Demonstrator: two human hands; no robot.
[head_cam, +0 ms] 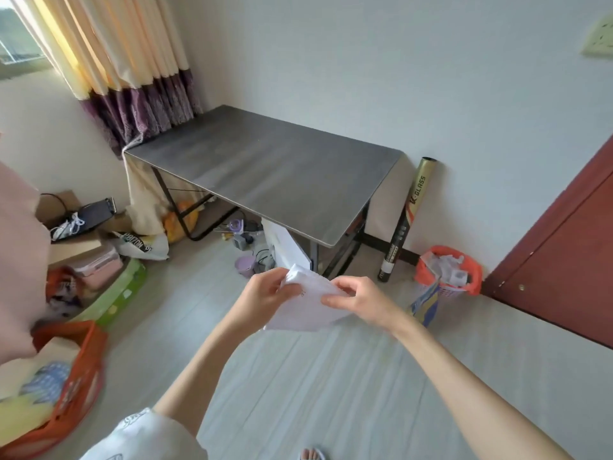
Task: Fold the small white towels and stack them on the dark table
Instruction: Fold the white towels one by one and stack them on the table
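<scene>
Both hands, left hand (265,298) and right hand (360,302), pinch a white towel (306,305) midair, six o'clock of the dark surface (265,171).

Small white towel (306,302) partly folded, held in air near dark table (265,167).

A small white towel (306,302) is held in the air above the pale floor (298,376), pinched at its upper edge by the left hand (265,298) and the right hand (360,298). The dark table (265,167) is seen beyond it against the wall, with a gold-and-black tube (406,220) leaned beside it and a red-lined bin (446,272) nearby. An orange basket (71,386) of cloths is seen at the lower left.
</scene>
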